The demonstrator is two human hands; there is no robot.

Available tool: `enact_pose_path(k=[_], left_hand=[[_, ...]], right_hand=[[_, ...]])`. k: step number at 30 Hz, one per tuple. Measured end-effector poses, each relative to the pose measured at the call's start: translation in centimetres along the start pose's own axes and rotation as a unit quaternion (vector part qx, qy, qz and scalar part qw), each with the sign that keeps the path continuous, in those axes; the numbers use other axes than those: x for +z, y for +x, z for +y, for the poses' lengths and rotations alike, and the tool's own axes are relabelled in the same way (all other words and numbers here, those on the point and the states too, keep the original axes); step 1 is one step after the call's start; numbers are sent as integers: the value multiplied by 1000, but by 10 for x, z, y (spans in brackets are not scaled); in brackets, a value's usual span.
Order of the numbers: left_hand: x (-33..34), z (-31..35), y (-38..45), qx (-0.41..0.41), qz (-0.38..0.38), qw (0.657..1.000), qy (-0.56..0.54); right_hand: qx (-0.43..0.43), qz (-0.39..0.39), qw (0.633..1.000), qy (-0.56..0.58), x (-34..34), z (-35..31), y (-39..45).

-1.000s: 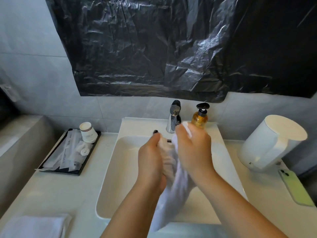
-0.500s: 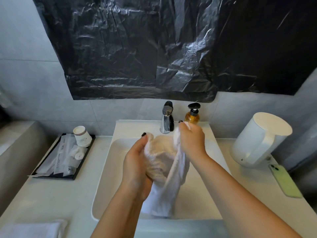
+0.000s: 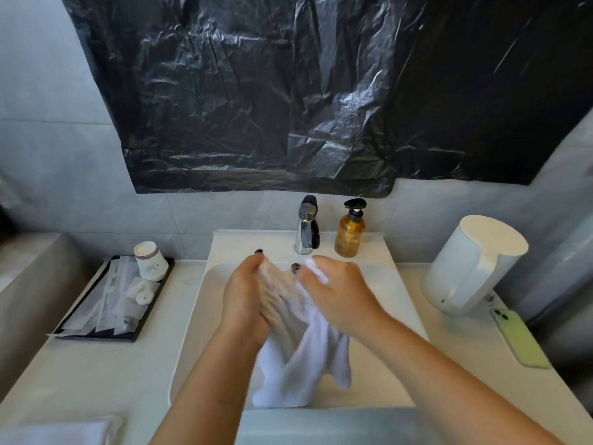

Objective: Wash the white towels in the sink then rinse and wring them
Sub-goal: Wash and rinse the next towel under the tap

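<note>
I see both grips closed on the white towel (image 3: 298,342): left hand (image 3: 247,297) and right hand (image 3: 340,293), above the sink (image 3: 192,332).

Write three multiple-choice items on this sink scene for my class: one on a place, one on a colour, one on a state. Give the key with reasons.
1. Where is the soap bottle?
A. Right of the tap
B. On the tray
C. In the basin

2. What colour is the phone?
A. Black
B. Green
C. Red

3. How is the towel held?
A. By both hands
B. By one hand
C. By neither

Key: 1 A, it stands beside the tap on the sink ledge. 2 B, its back is pale green. 3 A, the left hand and right hand both grip it.
</note>
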State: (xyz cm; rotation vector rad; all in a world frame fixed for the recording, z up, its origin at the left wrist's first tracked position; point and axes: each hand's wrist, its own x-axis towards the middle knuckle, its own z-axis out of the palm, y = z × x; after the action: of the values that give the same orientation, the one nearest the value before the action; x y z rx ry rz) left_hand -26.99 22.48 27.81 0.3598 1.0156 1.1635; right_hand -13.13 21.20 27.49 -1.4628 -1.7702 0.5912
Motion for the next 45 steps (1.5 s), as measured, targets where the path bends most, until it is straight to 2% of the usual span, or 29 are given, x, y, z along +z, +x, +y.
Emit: enact_pose_path(k=[2,3,5,7,9,11,14,15,16,17,18,20,21,22,23,24,26,28,30,32,35,37,39,41,43,45], left_hand=[[-8,13,5,75,22,989,127],[-15,20,8,109,19,972,206],[-26,33,6,159,-9,923,350],[-33,41,9,186,-15,864,468],[-37,42,17,154,-30,773,614],[-38,33,27,81,-99,687,715],[-34,3,38,-31,-191,614,766],[-30,-9,40,-27,-195,597,778],[-27,-18,43,-11,-192,594,781],[-24,-25,45,3,-191,613,767],[-23,-29,46,3,-196,655,730],[-23,-31,46,-26,-226,785,576],[-23,-29,45,-52,-236,854,461],[-22,-25,41,-81,-229,908,341],[-20,-21,37,-104,-216,939,246],[-16,-16,34,-114,-201,954,190],[-6,-9,25,-102,-192,967,136],[6,-4,17,-83,-195,971,113],[19,0,7,-71,-195,973,98],[29,4,2,-57,-200,975,72],[38,15,-4,-41,-222,974,29],[40,23,-6,-35,-251,967,3],[42,33,-8,-30,-281,959,-9],[45,43,-14,-23,-299,954,-13],[48,52,-21,-13,-300,954,15],[48,60,-27,-2,-274,959,71]], right_hand=[[2,-9,999,-41,-27,22,11],[2,-13,998,-64,-40,30,15],[17,-15,995,-96,-62,40,21],[31,-7,996,-81,-77,39,25],[4,22,999,-37,-86,30,30],[-37,50,998,-13,-88,18,41],[-95,44,994,-9,-78,1,59],[-106,38,994,-8,-71,-3,64],[-107,38,994,-6,-64,-3,68],[-101,42,994,-5,-59,-2,72],[-87,45,995,-1,-53,3,74],[-18,51,998,-36,-43,22,75],[32,55,995,-72,-39,35,70],[88,65,990,-92,-34,48,60],[149,81,982,-79,-29,62,46],[205,109,972,-44,-24,74,29],[329,98,939,28,-7,93,-6],[456,77,874,150,6,103,-29],[495,117,818,269,12,106,-40],[482,178,794,326,9,98,-42],[452,204,806,323,2,87,-40],[427,149,808,378,-6,77,-37],[362,75,790,490,-17,63,-29],[297,32,789,537,-28,45,-16],[240,13,822,517,-37,27,-1],[228,45,853,468,-46,16,14]])
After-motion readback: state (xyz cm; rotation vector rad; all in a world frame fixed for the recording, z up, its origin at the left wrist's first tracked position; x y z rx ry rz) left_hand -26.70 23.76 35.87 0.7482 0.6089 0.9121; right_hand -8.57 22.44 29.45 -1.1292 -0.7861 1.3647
